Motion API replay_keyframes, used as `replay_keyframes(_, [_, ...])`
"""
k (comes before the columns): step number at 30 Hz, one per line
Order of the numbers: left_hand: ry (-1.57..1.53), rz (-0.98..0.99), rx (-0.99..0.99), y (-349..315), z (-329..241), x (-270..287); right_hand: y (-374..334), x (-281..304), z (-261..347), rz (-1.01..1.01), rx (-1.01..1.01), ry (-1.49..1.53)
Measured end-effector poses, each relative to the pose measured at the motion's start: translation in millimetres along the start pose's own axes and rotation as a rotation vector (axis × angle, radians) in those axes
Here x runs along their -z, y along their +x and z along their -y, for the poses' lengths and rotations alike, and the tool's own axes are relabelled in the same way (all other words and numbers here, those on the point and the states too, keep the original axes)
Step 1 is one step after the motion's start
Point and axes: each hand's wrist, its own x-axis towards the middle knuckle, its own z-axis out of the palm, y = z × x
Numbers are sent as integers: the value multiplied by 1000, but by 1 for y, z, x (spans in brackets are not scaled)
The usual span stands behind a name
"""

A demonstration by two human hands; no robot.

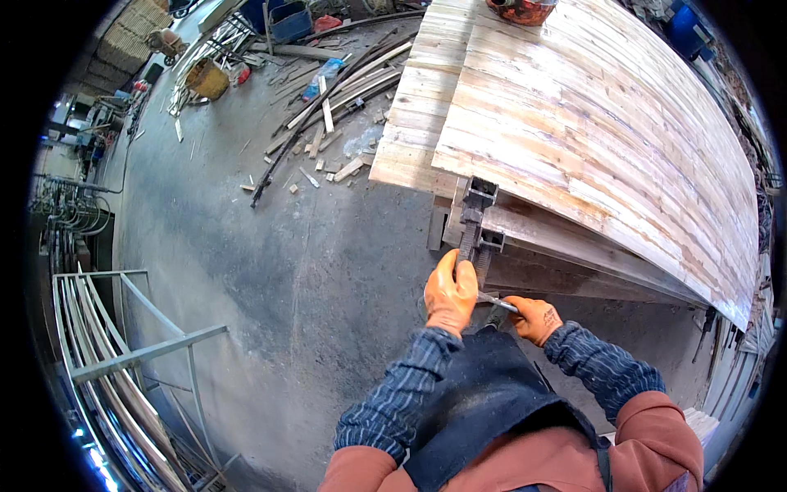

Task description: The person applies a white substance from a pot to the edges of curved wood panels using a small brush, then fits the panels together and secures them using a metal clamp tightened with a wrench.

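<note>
My left hand, in an orange glove, is closed at the lower end of a dark threaded clamp screw. That screw runs up to a metal clamp head at the near left corner of a large wooden panel. Gloved in orange too, my right hand grips a thin metal rod, whose other end reaches the screw area beside my left hand. A second clamp sits just below the first, by the stacked boards' edge. My fingers partly hide where rod and screw meet.
A red container stands on the panel's far side. Wood scraps and long strips litter the floor at far left, near a yellow bucket. A metal rack holding long strips stands at near left.
</note>
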Motion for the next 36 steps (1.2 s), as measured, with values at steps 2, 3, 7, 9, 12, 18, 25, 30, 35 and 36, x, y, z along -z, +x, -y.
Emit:
replay_keyframes(2, [-365,104,274,-11,41,-12,-21,28,23,56,-48,-26])
replay_keyframes(3, [-522,141,338,-17,44,-9,-33,41,30,54,-47,-50])
replay_keyframes(7, [-899,232,706,-11,25,30,-50,91,54,12,-5,-154])
replay_keyframes(9, [-1026,256,796,-8,36,38,-45,111,80,39,-56,-314])
replay_keyframes(12, [-1058,330,825,0,37,47,-34,137,120,122,-134,-498])
replay_keyframes(18, [-1095,512,849,6,51,43,-21,160,193,279,-290,-756])
replay_keyframes(25, [-1069,629,922,8,50,17,6,140,229,371,-273,-887])
replay_keyframes(30, [-1020,625,1001,16,32,17,6,139,232,387,-367,-842])
replay_keyframes(35, [-986,616,1017,23,20,6,-10,124,162,258,-263,-692])
replay_keyframes(36, [-961,593,1005,22,21,1,-16,113,140,219,-225,-646])
